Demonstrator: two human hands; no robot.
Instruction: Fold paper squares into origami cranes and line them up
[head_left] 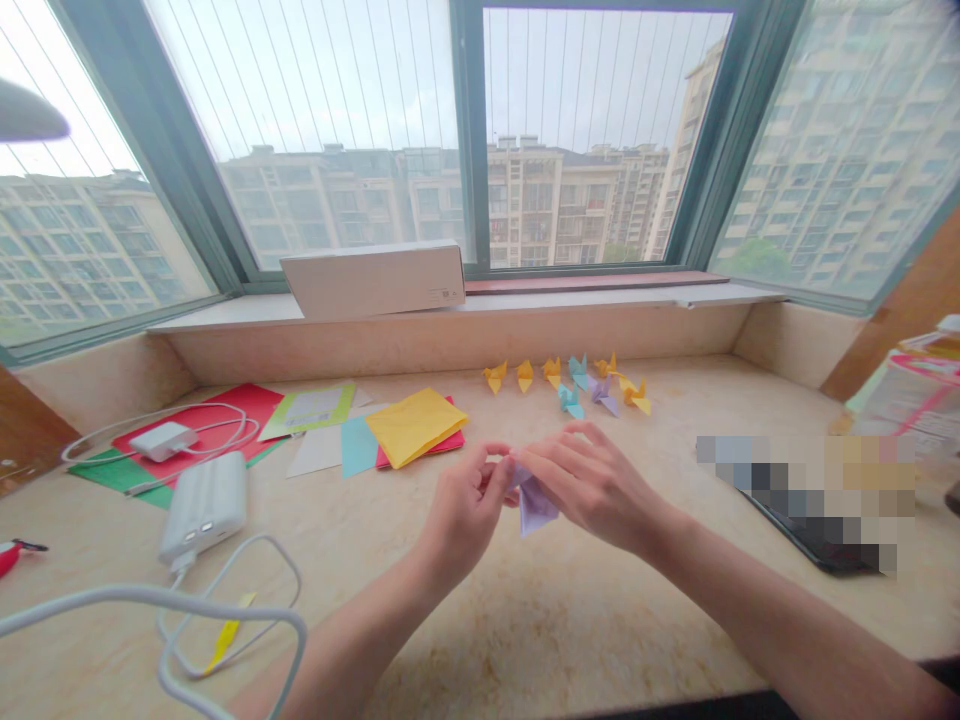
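Note:
Between my two hands is a folded piece of purple origami paper, held above the stone counter. My left hand pinches its upper left part between thumb and fingers. From the right, my right hand closes over the paper's upper edge and hides part of it. Beyond my hands stand several folded paper cranes: orange ones such as this crane, a blue crane and a purple crane.
Left of my hands lie yellow paper, blue paper and red paper. A white power bank with a looping cable and a charger sit further left. At right are a dark, partly blurred phone and a plastic container. A white box rests on the sill.

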